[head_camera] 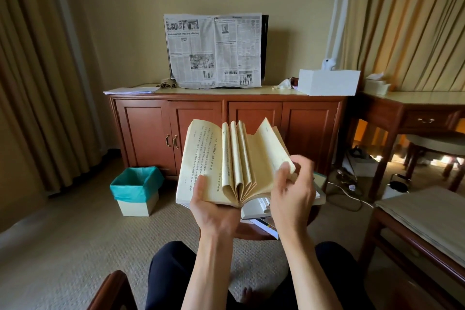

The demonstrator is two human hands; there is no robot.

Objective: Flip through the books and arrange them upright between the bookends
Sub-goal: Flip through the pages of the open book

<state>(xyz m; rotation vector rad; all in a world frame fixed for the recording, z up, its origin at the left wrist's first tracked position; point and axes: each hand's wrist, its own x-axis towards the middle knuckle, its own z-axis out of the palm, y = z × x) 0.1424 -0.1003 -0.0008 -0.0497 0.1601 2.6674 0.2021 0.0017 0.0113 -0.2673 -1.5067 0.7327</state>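
An open paperback point(226, 163) with yellowed pages of vertical Chinese text is held in the air above the lap, at the centre of the view. It is cradled from below at its 6 o'clock edge by the left hand point(214, 206), whose thumb is pressed on the left-hand page while the other fingers are curled beneath the cover. The right hand point(292, 194) is placed at the book's 4 o'clock corner, where the fore-edge of the right-hand block is pinched between thumb and curled fingers point(285, 168); several leaves are fanned upright between the two halves, so the step in hand is judged to be the flipping. The spine is seen to run from 6 to 12 o'clock, away from the person, and the unturned leaves lie at 3 o'clock of it, directly under the right hand, which is therefore the nearer hand for the next release of pages. Directly below the book, at 5 o'clock, a stack of further books point(261, 209) lies flat on a small round wooden surface point(246, 233), mostly hidden by the hands. No bookends can be made out; whether they are hidden behind the book cannot be told. At 8 o'clock a bin with a teal liner point(136, 184) stands on the carpet, and at 12 o'clock a wooden cabinet point(226, 121) carries a newspaper-draped screen point(214, 50).
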